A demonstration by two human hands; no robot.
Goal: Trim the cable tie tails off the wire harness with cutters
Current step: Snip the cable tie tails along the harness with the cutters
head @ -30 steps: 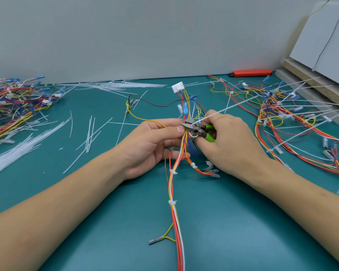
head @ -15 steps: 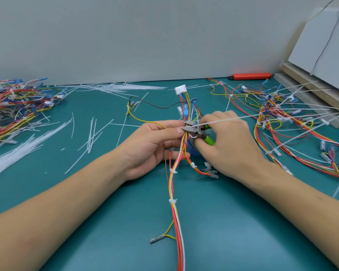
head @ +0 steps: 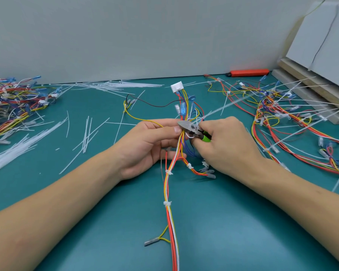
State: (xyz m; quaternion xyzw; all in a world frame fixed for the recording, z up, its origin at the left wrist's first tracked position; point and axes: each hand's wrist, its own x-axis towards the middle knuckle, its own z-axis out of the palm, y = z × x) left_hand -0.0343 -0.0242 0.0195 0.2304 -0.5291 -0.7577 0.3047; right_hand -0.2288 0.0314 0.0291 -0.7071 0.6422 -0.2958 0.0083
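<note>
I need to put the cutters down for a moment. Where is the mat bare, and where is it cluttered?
Bare mat lies near you, between the wire harness and the right forearm, and also between the harness and the left forearm. Crowded: cut tie tails at left, a wire pile far left, untrimmed harnesses at right.

Lighting was bright, even, diffuse, from overhead. Shadows were soft: dim patches on the teal mat [head: 223, 231] under both forearms and beneath the left hand [head: 145, 145]. No hard glare, only a pale sheen on the mat near centre. Wide-angle distortion bent the wall edge [head: 125, 80] and stretched the forearms at the near corners. The long cable tie tail [head: 233, 103] looked smeared by motion blur. Far-left wire pile [head: 12, 106] was soft.
</note>
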